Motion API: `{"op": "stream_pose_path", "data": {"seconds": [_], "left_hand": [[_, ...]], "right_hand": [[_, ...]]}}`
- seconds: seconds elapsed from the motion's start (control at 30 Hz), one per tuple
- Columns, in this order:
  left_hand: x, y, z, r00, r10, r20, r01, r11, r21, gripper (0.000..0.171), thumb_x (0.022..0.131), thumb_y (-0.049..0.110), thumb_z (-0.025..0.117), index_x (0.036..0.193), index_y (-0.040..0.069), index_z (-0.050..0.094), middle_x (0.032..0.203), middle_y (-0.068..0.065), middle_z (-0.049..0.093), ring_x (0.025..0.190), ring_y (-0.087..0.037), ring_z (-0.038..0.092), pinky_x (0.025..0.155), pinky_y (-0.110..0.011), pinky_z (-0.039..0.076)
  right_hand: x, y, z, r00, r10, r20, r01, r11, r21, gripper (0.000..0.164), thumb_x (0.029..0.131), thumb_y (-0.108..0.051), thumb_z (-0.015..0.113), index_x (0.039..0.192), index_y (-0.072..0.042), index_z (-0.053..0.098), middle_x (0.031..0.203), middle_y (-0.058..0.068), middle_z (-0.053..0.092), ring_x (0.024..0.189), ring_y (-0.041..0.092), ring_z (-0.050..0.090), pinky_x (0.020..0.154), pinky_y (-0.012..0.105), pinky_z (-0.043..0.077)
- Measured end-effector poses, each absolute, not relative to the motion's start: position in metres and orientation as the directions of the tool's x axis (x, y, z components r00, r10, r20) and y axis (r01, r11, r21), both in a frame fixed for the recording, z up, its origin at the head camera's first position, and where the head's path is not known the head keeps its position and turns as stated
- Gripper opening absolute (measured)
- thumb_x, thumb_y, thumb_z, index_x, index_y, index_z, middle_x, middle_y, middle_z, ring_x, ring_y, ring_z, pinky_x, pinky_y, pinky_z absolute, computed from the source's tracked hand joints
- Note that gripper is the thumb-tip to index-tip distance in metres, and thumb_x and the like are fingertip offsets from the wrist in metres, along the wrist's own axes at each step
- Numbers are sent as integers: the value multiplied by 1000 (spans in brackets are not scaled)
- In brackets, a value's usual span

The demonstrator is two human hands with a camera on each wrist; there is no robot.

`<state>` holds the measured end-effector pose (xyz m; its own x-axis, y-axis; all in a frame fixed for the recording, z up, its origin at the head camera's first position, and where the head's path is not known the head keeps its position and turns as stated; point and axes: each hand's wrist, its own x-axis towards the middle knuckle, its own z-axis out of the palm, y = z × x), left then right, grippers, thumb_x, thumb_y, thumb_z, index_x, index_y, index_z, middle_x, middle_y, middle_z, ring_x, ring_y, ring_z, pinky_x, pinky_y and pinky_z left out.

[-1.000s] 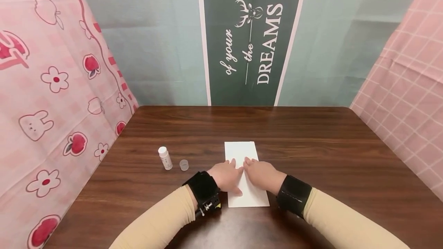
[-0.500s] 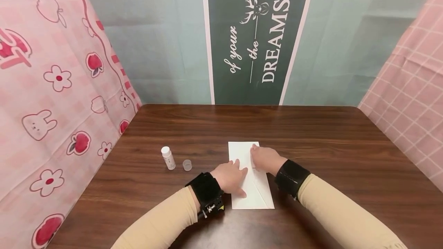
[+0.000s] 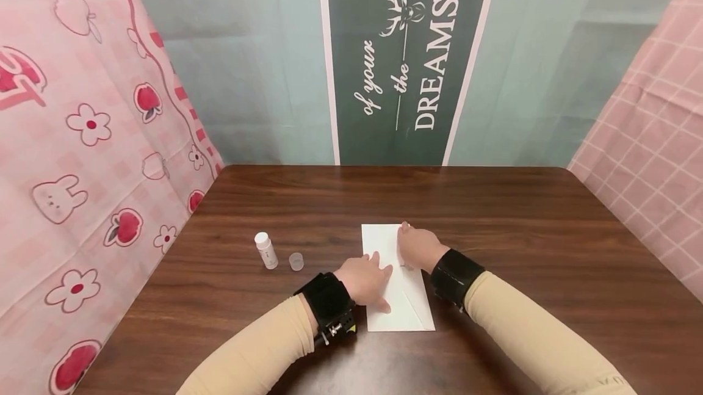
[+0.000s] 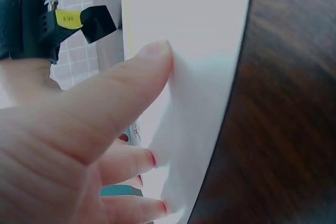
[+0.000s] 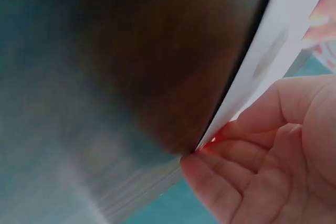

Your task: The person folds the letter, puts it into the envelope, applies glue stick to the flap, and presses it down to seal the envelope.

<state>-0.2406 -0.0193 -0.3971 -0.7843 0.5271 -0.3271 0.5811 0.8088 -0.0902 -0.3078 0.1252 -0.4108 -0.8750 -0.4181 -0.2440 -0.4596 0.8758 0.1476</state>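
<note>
A white envelope lies lengthwise on the wooden table, a diagonal seam showing near its lower right corner. Spread across its left side, my left hand presses it with fingers extended. In the left wrist view, the thumb and fingertips of the left hand rest on the white paper. My right hand is at the upper right edge with curled fingers. The right wrist view shows the right hand pinching the envelope's edge near the corner between thumb and fingers.
Left of the envelope stands a white tube with small print, resembling a glue stick. A small clear cap sits beside it. The brown table extends back to a grey-green curtain, with pink curtains at both sides.
My right hand has moved from the envelope's middle to its upper right edge, its fingers curling in, which uncovers the diagonal seam. The left hand has stayed in place on the paper.
</note>
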Motion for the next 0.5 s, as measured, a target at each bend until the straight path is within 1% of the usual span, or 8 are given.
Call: {"op": "stream_pose_path", "data": {"seconds": [0.03,0.13,0.2,0.3,0.4,0.5], "left_hand": [[-240,-20,-397,-785,525,-328,579,810,-90,78,77,61,63,140,19,43,143,-14,39,126,-27,43,88,-36,46],[-240,-21,-397,-790,522,-321,576,812,-95,78,77,61,63,140,20,44,143,-14,39,126,-27,44,86,-37,47],[-240,-21,-396,-794,521,-312,573,813,-100,78,77,62,63,140,20,44,143,-14,39,125,-27,44,86,-37,47],[-240,-21,-396,-796,522,-306,572,814,-102,78,77,62,63,140,20,44,143,-14,38,125,-27,44,87,-38,47],[-239,-20,-396,-800,517,-305,568,816,-109,81,76,63,63,139,16,45,143,-13,39,126,-25,44,90,-36,45],[-239,-19,-397,-806,506,-306,560,819,-122,84,75,64,63,137,11,46,143,-11,40,126,-23,44,92,-34,44]], "right_hand": [[-304,124,-411,-878,-414,-238,-452,882,135,53,86,-13,64,126,16,45,132,30,45,103,33,59,71,41,53],[-293,120,-411,-883,-425,-201,-451,885,112,45,88,-11,58,123,15,48,129,30,48,103,35,58,71,43,53],[-283,120,-411,-875,-455,-164,-473,875,99,38,91,-9,53,120,15,51,126,30,50,107,37,56,75,45,51],[-265,120,-410,-861,-489,-139,-503,859,92,35,93,-6,49,120,16,51,126,30,50,111,37,54,81,44,50],[-248,120,-410,-851,-501,-158,-517,851,93,34,95,-4,46,124,14,49,130,27,48,115,37,52,84,43,48],[-236,120,-410,-844,-508,-174,-528,844,98,36,94,-4,47,127,10,49,134,23,46,115,38,51,83,42,49]]}}
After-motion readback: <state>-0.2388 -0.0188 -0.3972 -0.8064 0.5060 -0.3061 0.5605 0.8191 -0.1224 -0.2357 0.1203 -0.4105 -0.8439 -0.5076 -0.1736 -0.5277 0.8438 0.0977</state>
